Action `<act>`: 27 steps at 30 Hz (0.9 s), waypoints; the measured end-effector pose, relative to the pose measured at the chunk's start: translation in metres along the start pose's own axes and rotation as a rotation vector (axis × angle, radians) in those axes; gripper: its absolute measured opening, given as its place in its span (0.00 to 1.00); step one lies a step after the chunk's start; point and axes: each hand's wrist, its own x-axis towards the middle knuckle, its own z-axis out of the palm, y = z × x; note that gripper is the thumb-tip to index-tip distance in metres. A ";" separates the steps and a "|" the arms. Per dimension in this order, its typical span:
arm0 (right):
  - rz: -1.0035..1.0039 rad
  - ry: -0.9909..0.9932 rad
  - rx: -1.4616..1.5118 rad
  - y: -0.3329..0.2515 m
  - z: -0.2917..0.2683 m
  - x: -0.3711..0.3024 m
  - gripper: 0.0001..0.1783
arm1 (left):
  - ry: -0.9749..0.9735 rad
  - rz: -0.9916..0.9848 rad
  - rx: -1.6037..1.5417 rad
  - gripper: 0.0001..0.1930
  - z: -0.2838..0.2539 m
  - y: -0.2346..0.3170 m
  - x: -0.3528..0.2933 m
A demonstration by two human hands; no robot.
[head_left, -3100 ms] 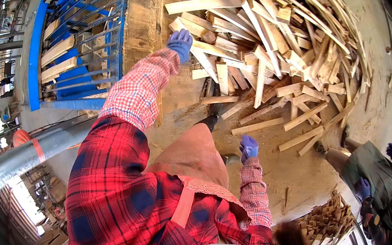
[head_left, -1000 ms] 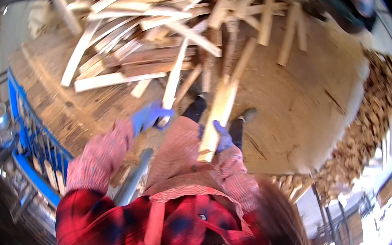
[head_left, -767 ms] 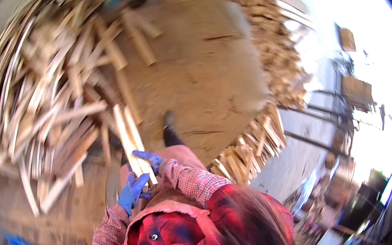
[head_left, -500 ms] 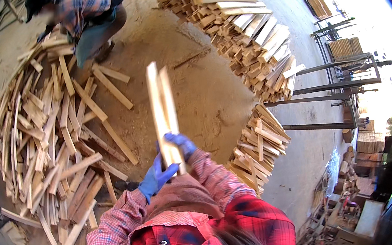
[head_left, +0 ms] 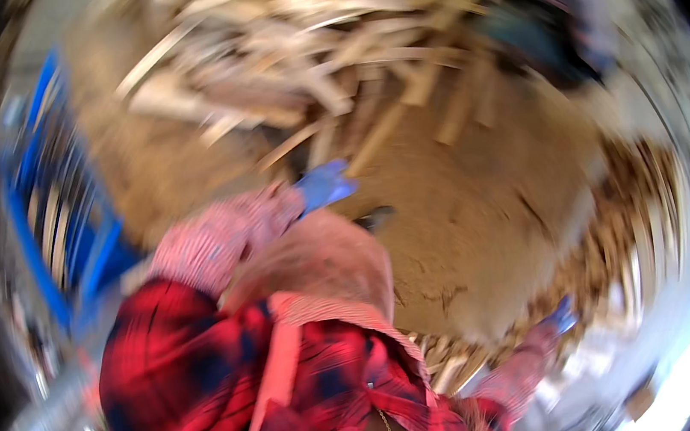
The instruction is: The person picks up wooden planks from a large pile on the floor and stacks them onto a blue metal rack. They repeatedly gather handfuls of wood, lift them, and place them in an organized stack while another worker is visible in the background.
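Motion blur smears much of the head view. My left hand (head_left: 326, 186), in a blue glove, is in front of my apron by the near edge of a loose heap of wooden strips (head_left: 260, 84). Its fingers look apart, and no strip shows in them. One wooden strip (head_left: 380, 136) ends close to the fingertips; whether they touch cannot be made out. My right hand (head_left: 564, 315), also blue-gloved, is stretched far out to the right, beside the stacked wood strips (head_left: 641, 209). Its fingers are too small and blurred to read.
A co-worker (head_left: 542, 32) bends at the far right end of the loose heap. To the left stands a blue metal frame (head_left: 23, 225) with wood strips inside. Brown, dusty floor (head_left: 482, 207) lies between the heap and the stack.
My view has swung left. The wooden strips that both hands held no longer show in them. My right hand has reached out to the right stack, away from the left hand.
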 end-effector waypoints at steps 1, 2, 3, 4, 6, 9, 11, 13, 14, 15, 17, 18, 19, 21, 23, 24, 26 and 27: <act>0.200 -0.147 -0.148 0.061 0.029 -0.033 0.25 | 0.063 0.017 0.783 0.33 -0.015 -0.009 -0.005; 0.408 -0.326 -0.308 0.114 0.075 -0.085 0.25 | 0.056 -0.083 0.805 0.31 -0.056 -0.019 -0.020; 0.527 -0.462 -0.406 0.145 0.100 -0.128 0.24 | 0.010 -0.102 0.837 0.28 -0.089 -0.019 -0.012; 0.629 -0.625 -0.465 0.168 0.145 -0.178 0.24 | 0.007 -0.196 0.919 0.29 -0.134 -0.039 0.000; 0.600 -0.853 -0.499 0.134 0.257 -0.329 0.25 | 0.125 -0.282 1.071 0.28 -0.242 -0.070 0.000; 0.600 -1.250 -0.370 0.095 0.237 -0.312 0.27 | 0.435 -0.393 1.418 0.23 -0.185 -0.001 -0.033; 0.607 -1.244 -0.219 0.054 0.260 -0.342 0.27 | 0.553 -0.320 1.489 0.23 -0.221 0.037 -0.037; 0.723 -1.173 -0.179 0.034 0.267 -0.350 0.27 | 0.590 -0.292 1.476 0.23 -0.241 0.035 -0.041; 0.739 -1.124 -0.159 0.037 0.272 -0.347 0.26 | 0.595 -0.283 1.422 0.23 -0.242 0.041 -0.037; 0.733 -1.071 -0.140 0.054 0.287 -0.358 0.27 | 0.569 -0.233 1.518 0.22 -0.267 0.032 -0.033; 0.738 -0.951 -0.148 0.091 0.300 -0.374 0.28 | 0.475 -0.149 1.680 0.20 -0.308 -0.001 -0.019; 0.837 -0.947 -0.117 0.101 0.303 -0.384 0.29 | 0.433 -0.166 1.798 0.18 -0.327 -0.032 -0.013; 0.940 -0.943 -0.087 0.112 0.310 -0.397 0.30 | 0.383 -0.189 1.916 0.17 -0.352 -0.066 -0.009; 1.026 -0.926 0.012 0.131 0.337 -0.396 0.34 | 0.289 0.047 2.070 0.12 -0.328 -0.062 0.030; 1.040 -1.162 0.089 0.154 0.435 -0.422 0.33 | 0.176 -0.013 2.155 0.09 -0.343 -0.079 0.060; 1.043 -1.178 0.001 0.144 0.480 -0.446 0.34 | 0.113 -0.060 2.199 0.08 -0.344 -0.092 0.064; 0.971 -1.255 -0.128 0.140 0.569 -0.481 0.36 | 0.063 -0.051 2.212 0.10 -0.354 -0.120 0.085; 0.998 -1.140 -0.195 0.142 0.611 -0.487 0.37 | 0.044 0.014 2.193 0.07 -0.347 -0.105 0.093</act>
